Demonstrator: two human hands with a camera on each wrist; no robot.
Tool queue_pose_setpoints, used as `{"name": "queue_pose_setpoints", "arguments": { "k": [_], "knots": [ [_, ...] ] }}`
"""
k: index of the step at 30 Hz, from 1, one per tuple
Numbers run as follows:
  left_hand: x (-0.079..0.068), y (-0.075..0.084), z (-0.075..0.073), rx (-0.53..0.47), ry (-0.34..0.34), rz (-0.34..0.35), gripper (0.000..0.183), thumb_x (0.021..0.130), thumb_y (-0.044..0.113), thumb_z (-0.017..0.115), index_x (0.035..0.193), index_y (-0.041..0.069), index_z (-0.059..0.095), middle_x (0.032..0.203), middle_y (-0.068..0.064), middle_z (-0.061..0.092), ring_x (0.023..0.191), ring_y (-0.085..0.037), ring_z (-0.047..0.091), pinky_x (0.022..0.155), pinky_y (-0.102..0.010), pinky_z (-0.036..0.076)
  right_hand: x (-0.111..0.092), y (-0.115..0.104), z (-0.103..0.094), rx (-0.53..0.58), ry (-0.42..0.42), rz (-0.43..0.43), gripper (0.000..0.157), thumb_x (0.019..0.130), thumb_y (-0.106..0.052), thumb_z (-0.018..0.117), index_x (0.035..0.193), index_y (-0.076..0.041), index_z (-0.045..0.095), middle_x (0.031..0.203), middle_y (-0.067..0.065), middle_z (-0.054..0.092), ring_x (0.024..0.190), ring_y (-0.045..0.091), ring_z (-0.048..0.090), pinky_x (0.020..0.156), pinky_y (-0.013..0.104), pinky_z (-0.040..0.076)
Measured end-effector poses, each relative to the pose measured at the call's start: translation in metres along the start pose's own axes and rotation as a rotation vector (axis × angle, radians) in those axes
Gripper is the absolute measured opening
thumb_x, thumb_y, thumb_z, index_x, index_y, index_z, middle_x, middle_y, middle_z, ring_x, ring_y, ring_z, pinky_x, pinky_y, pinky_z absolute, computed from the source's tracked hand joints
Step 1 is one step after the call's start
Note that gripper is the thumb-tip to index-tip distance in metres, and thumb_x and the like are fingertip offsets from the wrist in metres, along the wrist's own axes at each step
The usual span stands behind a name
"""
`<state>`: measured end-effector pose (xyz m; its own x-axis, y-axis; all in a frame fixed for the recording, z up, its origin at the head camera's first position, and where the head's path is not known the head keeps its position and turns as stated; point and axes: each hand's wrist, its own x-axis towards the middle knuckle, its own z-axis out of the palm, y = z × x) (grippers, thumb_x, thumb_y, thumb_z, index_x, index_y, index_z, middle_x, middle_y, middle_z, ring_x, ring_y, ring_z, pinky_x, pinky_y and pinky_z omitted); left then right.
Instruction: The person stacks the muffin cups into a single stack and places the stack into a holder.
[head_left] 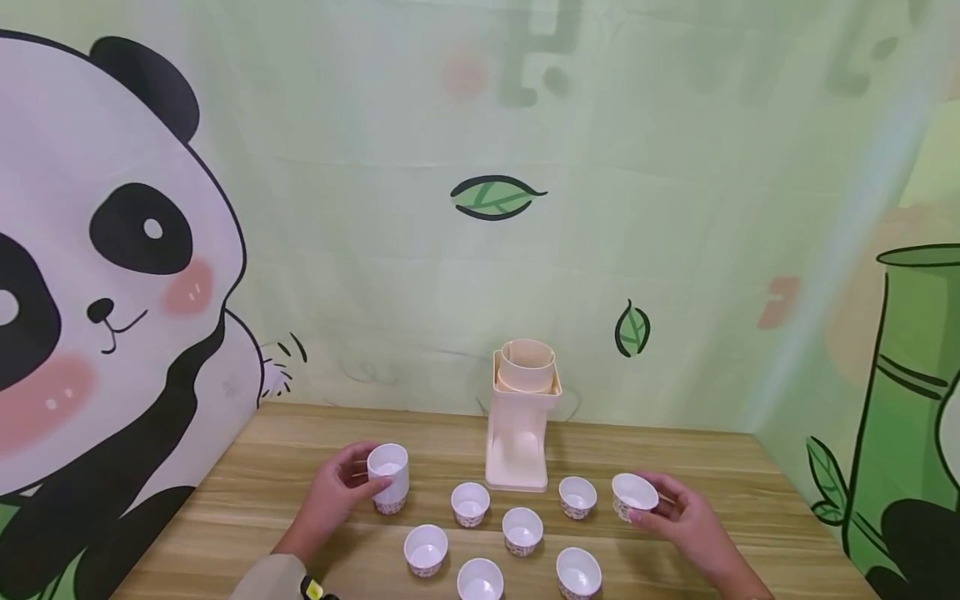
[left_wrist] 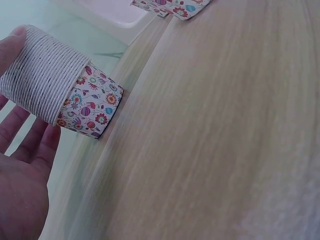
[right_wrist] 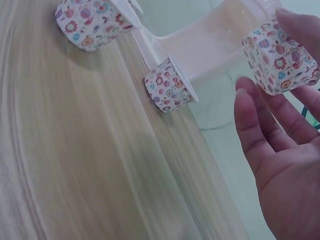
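Left hand (head_left: 339, 488): thumb and fingers clamped round the cup stack (head_left: 388, 475)
Cup stack: nested white cups, rims forming a ribbed cylinder; lowest cup exposes a tapered, floral-printed wall; held within the left hand
Right hand (head_left: 681, 512): thumb and fingers clamped on the single cup (head_left: 633, 493)
Single cup: tapered, white interior, multicoloured floral exterior; in the right hand, raised off the tabletop (head_left: 300, 429)
Loose cups (head_left: 522, 532): six, same form, mouths upward, standing apart between the hands
Pink stand (head_left: 516, 454): smooth, rounded edges, square-rimmed top bearing a round cylinder (head_left: 527, 380); between the hands, farther back
Tabletop: streaked wood grain, beneath both hands
Backdrop (head_left: 375, 250): pale green, creased, beyond both hands
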<state>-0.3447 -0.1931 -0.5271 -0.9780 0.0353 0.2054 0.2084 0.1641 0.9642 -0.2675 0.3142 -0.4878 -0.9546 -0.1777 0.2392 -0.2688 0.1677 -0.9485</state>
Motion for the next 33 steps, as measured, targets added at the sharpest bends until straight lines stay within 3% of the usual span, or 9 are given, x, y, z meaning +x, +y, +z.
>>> {"name": "queue_pose_setpoints", "arguments": {
  "k": [8,16,24,33],
  "knots": [
    [0.0002,-0.0008,-0.0002,-0.006,0.0,0.002,0.06,0.081,0.012,0.087,0.134,0.005,0.062,0.122,-0.022,0.069,0.101,-0.019,0.071,0.087,-0.021,0.057,0.0023,-0.0038,0.0029,0.085,-0.012,0.024,0.058,0.089,0.005,0.073,0.141,0.009,0.048,0.118,-0.011,0.069,0.104,0.007,0.071,0.083,0.027,0.062],
    [-0.0012,0.0009,-0.0006,0.003,-0.005,-0.005,0.06,0.081,0.015,0.087,0.135,0.006,0.062,0.125,-0.021,0.068,0.108,-0.027,0.07,0.088,-0.02,0.056,0.0042,-0.0045,0.0043,0.072,-0.003,0.051,0.062,0.091,0.002,0.072,0.146,0.008,0.044,0.119,-0.015,0.068,0.105,0.006,0.071,0.083,0.027,0.062],
    [-0.0021,0.0008,0.0,0.014,-0.001,-0.007,0.059,0.081,0.014,0.087,0.134,0.006,0.062,0.123,-0.02,0.069,0.108,-0.027,0.07,0.087,-0.021,0.056,0.0051,-0.0066,0.0054,0.09,0.016,0.067,0.063,0.091,0.003,0.071,0.147,0.007,0.042,0.119,-0.013,0.067,0.1,0.011,0.071,0.081,0.032,0.063],
    [-0.0023,0.0019,0.0,0.024,0.003,-0.011,0.059,0.082,0.015,0.087,0.134,0.007,0.062,0.123,-0.02,0.069,0.108,-0.028,0.07,0.088,-0.02,0.056,0.0082,-0.0073,0.0033,0.314,-0.078,-0.021,0.051,0.097,0.009,0.059,0.143,-0.011,0.053,0.125,-0.008,0.066,0.102,0.01,0.069,0.083,0.027,0.062]
  ]
}}
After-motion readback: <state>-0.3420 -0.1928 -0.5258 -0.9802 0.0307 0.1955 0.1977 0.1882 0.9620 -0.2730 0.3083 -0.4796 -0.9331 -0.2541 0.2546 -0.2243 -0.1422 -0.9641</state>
